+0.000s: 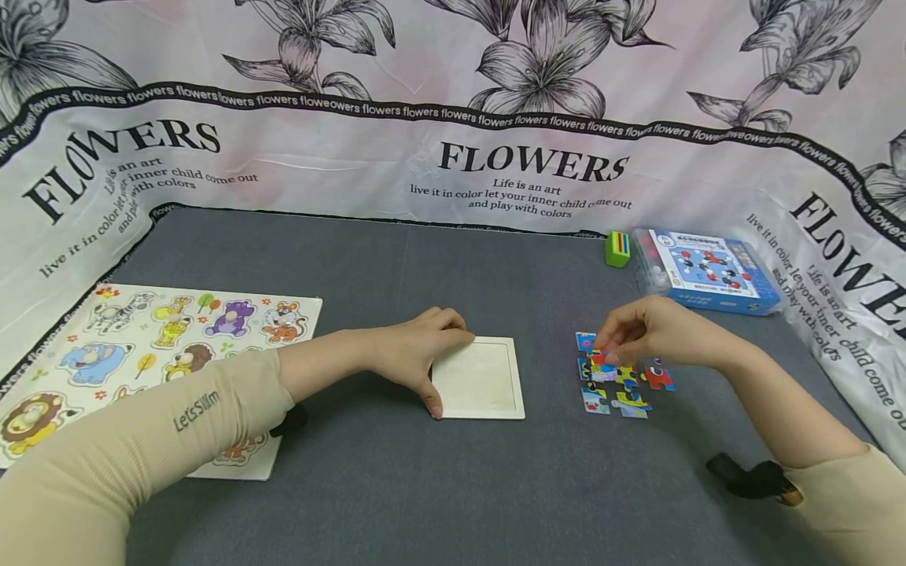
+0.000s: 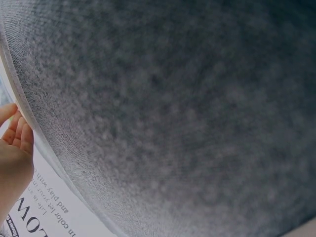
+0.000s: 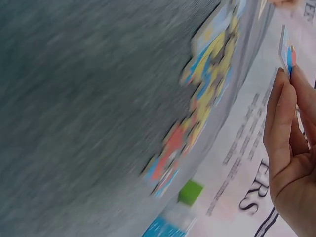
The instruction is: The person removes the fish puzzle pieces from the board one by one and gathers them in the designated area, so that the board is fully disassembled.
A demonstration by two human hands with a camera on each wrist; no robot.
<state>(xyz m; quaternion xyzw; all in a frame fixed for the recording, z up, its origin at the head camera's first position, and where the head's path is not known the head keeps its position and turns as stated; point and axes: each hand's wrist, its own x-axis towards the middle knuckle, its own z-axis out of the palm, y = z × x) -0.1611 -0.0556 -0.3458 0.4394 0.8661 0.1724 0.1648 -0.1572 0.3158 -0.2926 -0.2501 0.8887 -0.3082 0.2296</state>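
My left hand (image 1: pixel 418 346) grips the left side of a shallow cream puzzle tray (image 1: pixel 481 381) with a raised rim, its thumb at the near left corner and its fingers at the far edge. Only part of the tray shows past the hand. Between thumb and fingertips, my right hand (image 1: pixel 651 334) pinches a small jigsaw piece (image 3: pixel 285 47), seen nearly edge-on in the right wrist view with some blue and red on it. Below that hand, several colourful jigsaw pieces (image 1: pixel 658 377) lie close together on the grey cloth, some overlapping and partly hidden by the fingers.
On the left, under the left forearm, lies a large white board (image 1: pixel 163 295) with cartoon animals. At the back right are a small green block (image 1: pixel 617 250) with coloured stripes and a blue-and-white box (image 1: pixel 715 271). A flower-printed sheet (image 1: pixel 340 165) rises behind the grey table (image 1: pixel 396 503).
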